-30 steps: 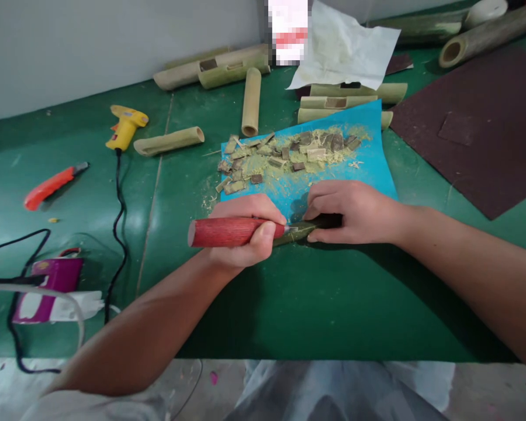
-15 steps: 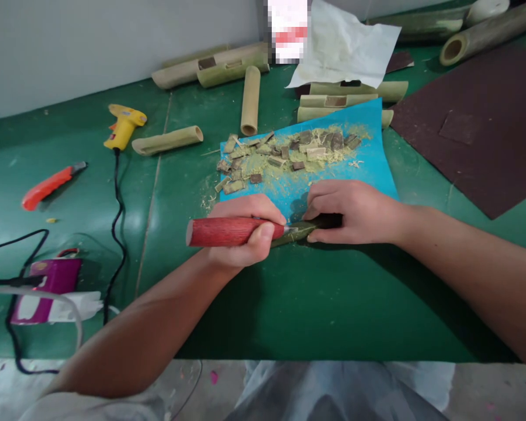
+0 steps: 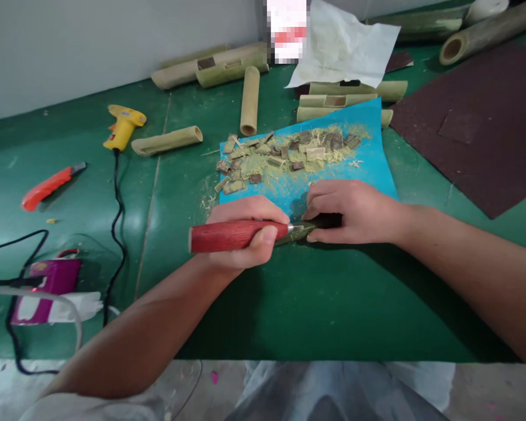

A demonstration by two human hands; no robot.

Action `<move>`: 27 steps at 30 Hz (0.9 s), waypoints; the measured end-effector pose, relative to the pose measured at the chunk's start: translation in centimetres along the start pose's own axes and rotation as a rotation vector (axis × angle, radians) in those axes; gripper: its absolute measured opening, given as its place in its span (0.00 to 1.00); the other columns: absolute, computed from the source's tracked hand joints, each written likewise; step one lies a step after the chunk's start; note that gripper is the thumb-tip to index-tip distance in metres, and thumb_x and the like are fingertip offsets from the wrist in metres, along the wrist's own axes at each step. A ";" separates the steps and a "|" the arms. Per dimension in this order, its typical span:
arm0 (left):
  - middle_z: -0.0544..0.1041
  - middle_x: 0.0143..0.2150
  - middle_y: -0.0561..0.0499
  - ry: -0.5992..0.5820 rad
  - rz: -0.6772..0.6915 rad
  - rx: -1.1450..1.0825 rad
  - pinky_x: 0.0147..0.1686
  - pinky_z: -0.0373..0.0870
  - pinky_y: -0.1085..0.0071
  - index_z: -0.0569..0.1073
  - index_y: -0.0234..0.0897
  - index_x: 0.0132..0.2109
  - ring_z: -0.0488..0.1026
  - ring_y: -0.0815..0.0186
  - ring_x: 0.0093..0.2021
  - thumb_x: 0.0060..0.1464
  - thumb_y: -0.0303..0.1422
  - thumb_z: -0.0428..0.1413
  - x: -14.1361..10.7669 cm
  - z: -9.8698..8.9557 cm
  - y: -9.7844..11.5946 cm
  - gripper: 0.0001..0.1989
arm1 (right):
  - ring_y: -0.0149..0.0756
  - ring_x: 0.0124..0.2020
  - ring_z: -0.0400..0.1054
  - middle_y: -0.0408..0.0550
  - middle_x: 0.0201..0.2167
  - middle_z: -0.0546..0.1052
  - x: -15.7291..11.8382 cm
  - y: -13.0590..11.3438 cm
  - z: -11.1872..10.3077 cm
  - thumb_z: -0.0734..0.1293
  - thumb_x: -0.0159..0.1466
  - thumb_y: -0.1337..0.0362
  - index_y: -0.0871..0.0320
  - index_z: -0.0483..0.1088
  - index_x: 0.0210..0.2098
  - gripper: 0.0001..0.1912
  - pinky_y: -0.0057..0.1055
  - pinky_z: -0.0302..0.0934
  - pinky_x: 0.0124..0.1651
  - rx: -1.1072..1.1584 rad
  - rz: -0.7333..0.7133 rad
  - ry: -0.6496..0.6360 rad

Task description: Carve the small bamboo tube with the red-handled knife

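A red wooden handle with a metal tip, a carving tool (image 3: 234, 235), is gripped in my left hand (image 3: 256, 242). Its metal end meets a dark green piece of bamboo (image 3: 301, 232) lying on the table's near side. My right hand (image 3: 353, 210) pinches that bamboo between thumb and fingers, just right of the tool's tip. Part of the bamboo is hidden under both hands, and the exact shape of the blade cannot be made out. Behind the hands lies a blue sheet (image 3: 276, 196), strewn with bamboo chips (image 3: 298, 165) and pale green dust.
Several cut bamboo tubes (image 3: 249, 102) lie toward the back. On the left are a yellow hot glue gun (image 3: 123, 127), an orange utility knife (image 3: 50, 190) and a purple power strip (image 3: 55, 286) with cables. A dark brown board (image 3: 477, 128) lies at right, a white paper (image 3: 344, 52) behind.
The handle's back end has dropped slightly and the tool has shifted a little to the right along the bamboo. My right hand stays in place.
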State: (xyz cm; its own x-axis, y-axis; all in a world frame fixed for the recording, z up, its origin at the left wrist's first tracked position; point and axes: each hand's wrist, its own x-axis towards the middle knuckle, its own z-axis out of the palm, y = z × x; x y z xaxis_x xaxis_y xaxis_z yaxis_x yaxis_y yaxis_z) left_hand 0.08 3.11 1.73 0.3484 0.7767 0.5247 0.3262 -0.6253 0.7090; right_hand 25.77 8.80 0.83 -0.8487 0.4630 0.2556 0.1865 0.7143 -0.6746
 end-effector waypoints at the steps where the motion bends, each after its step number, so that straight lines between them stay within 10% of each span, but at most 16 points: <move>1: 0.84 0.31 0.54 -0.003 0.025 -0.007 0.29 0.77 0.73 0.80 0.43 0.38 0.78 0.69 0.27 0.69 0.44 0.57 0.2 0.0 0.4 0.14 | 0.39 0.39 0.70 0.48 0.36 0.75 0.0 0.0 0.0 0.73 0.70 0.58 0.57 0.77 0.38 0.09 0.34 0.57 0.40 0.003 0.000 0.002; 27: 0.86 0.33 0.51 -0.092 0.049 0.005 0.30 0.79 0.69 0.80 0.42 0.37 0.80 0.66 0.28 0.62 0.34 0.64 1.7 1.1 1.8 0.04 | 0.37 0.37 0.69 0.47 0.35 0.74 0.0 0.0 0.1 0.71 0.70 0.58 0.56 0.74 0.36 0.09 0.32 0.57 0.38 0.018 -0.005 0.022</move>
State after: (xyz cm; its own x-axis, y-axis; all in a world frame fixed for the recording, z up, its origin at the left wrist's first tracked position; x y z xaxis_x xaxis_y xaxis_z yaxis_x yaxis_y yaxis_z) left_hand 2.27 3.20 3.37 0.4432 0.7348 0.5134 0.3111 -0.6633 0.6807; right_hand 25.68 8.72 0.79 -0.8385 0.4710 0.2741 0.1732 0.7073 -0.6853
